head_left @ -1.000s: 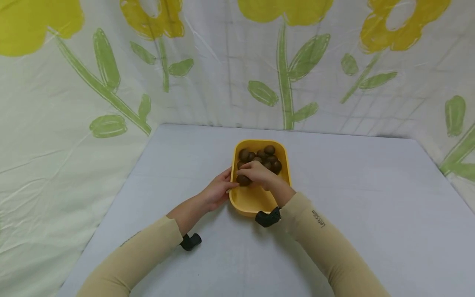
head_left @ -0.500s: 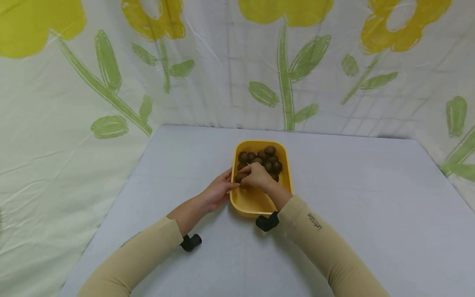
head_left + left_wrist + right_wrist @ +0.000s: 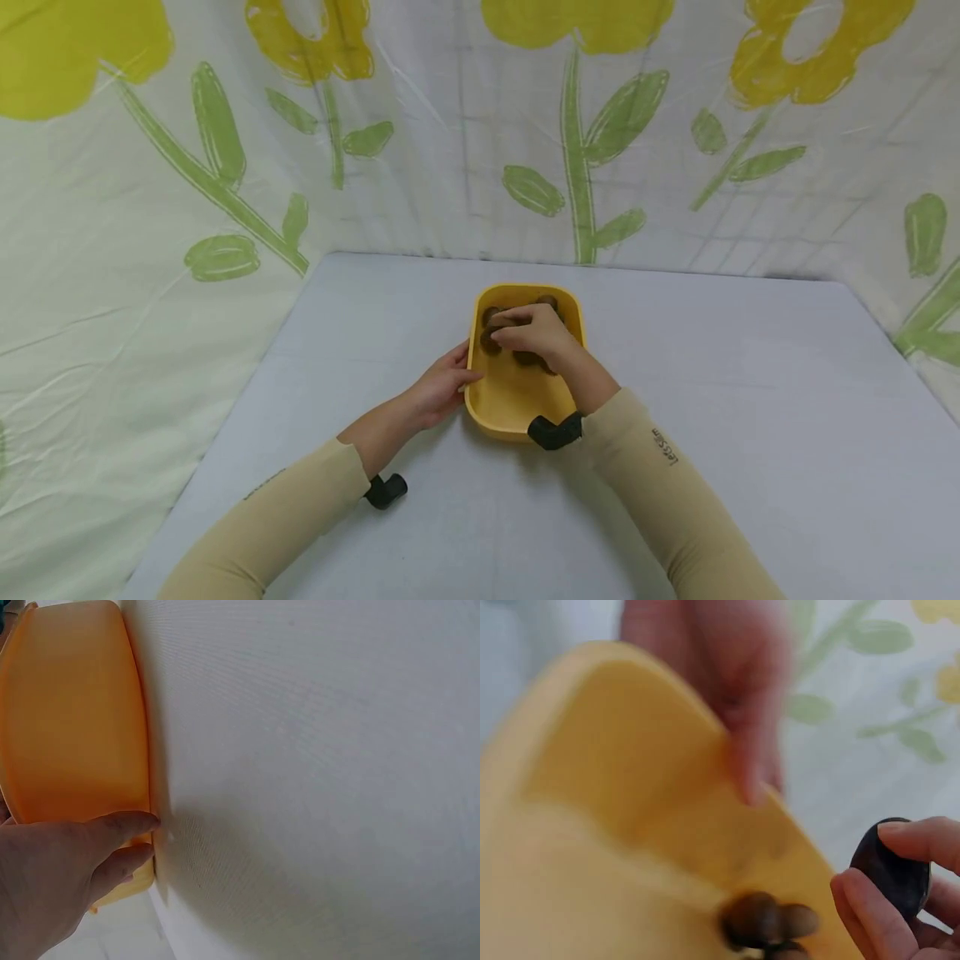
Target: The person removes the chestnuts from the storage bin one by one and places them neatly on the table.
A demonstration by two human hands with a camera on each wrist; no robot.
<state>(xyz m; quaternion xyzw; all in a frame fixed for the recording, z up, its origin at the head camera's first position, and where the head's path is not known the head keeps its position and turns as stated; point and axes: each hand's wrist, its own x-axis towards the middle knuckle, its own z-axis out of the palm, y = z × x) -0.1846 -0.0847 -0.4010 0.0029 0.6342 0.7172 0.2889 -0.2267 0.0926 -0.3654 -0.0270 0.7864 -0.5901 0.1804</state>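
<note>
A yellow tray (image 3: 517, 408) with rounded corners holds several dark brown, round chestnuts (image 3: 491, 340), gathered toward its far half. My left hand (image 3: 438, 387) grips the tray's left wall, its thumb over the rim. In the left wrist view, its fingers (image 3: 120, 825) lie along the outer wall near the table. Above the tray, my right hand (image 3: 540, 333) pinches one dark, glossy chestnut (image 3: 892, 870) between thumb and fingers. The right hand hides part of the pile in the head view.
The tray stands on a white-covered table (image 3: 712, 400), near its middle. Behind rises a white curtain (image 3: 435, 167) with yellow flowers and green leaves. A black wrist camera (image 3: 555, 432) hangs beside the tray's near right corner.
My right hand has risen and moved toward the tray's far side, lifting a chestnut from beside the left wall. The left hand and tray have stayed in place.
</note>
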